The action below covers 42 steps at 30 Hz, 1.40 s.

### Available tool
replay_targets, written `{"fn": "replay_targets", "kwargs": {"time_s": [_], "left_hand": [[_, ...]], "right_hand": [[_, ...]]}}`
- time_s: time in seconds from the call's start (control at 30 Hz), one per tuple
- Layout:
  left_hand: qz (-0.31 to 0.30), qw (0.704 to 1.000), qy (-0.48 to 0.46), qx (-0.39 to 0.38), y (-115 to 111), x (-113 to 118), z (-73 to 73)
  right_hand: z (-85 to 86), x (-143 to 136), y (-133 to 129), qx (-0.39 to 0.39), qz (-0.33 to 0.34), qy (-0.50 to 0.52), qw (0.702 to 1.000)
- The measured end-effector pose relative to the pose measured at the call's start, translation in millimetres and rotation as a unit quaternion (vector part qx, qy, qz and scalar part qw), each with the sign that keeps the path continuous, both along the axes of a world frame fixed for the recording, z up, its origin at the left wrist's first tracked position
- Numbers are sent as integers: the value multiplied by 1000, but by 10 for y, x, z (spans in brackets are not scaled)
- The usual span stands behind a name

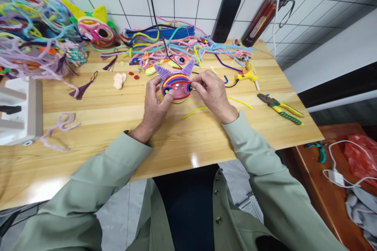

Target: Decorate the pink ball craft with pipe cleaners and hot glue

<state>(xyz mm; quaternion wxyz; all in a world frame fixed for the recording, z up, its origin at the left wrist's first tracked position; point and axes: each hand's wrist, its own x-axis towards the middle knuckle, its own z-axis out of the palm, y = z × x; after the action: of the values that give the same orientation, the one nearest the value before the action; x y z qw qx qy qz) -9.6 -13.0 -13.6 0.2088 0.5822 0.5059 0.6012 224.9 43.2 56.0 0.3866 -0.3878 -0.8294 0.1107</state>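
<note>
A pipe-cleaner animal head (pixel 180 91) with purple pointed ears, striped bands, a clear pinkish front and two dark blue-rimmed eyes is held just above the wooden table. My left hand (pixel 155 104) is closed around its left side, with the thumb on the left eye. At the right eye, my right hand (pixel 213 92) pinches with thumb and forefinger; whatever small thing lies between them is hidden. A yellow pipe cleaner (pixel 194 112) lies below, passing beneath the right wrist. Right of that hand rests a yellow glue gun (pixel 249 73).
Green-and-yellow pliers (pixel 279 109) lie at the right. Behind are piled pipe cleaners (pixel 165 35), a phone (pixel 226 19) and a red flask (pixel 266 15) against the tiles. A second animal head (pixel 97 31) sits back left. A white device (pixel 22 110) stands left.
</note>
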Motion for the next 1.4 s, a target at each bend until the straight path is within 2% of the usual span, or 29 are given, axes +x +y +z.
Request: {"fn": "replay_targets", "kwargs": {"time_s": [0.57, 1.07, 1.4], "left_hand": [[-2, 1000, 0, -9, -21, 14, 47], [-1, 1000, -14, -13, -15, 1, 10], [9, 1000, 10, 1, -35, 13, 44]], "right_hand": [[3, -11, -13, 3, 1, 7, 1000], [-8, -34, -22, -10, -7, 7, 1000], [-26, -53, -35, -14, -6, 3, 1000]]}}
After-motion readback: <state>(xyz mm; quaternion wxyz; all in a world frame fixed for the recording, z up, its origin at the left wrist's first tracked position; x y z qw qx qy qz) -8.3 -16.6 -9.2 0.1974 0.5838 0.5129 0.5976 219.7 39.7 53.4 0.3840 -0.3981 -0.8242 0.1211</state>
